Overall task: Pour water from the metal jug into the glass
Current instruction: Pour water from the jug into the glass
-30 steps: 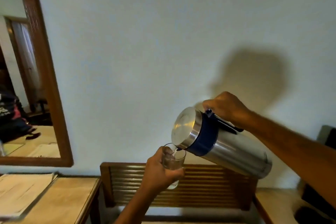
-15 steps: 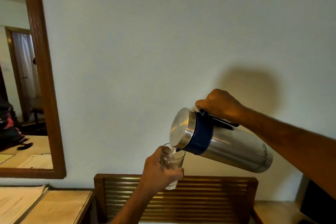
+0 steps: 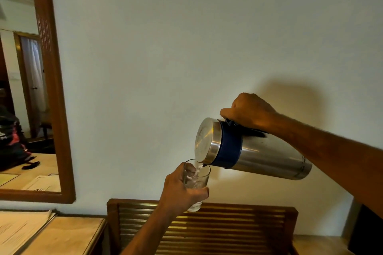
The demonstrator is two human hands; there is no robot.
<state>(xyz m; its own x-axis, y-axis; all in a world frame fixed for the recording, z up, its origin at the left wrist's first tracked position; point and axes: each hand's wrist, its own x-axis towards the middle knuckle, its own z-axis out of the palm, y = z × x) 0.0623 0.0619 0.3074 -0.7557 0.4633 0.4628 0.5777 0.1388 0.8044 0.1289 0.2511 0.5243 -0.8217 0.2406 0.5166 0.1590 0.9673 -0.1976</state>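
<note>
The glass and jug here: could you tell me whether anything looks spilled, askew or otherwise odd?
Nothing stands out. The metal jug is tilted on purpose by the right hand, and its stream lands inside the glass, held up in the air by the left hand. No water shows outside the glass.

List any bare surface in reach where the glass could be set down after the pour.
Best patch: the wooden tabletop at lower left, bare between the paper stack and the slatted chair back. A small strip of tabletop shows at lower right. The glass in the left hand and the metal jug in the right hand crowd mid-air above the chair.
</note>
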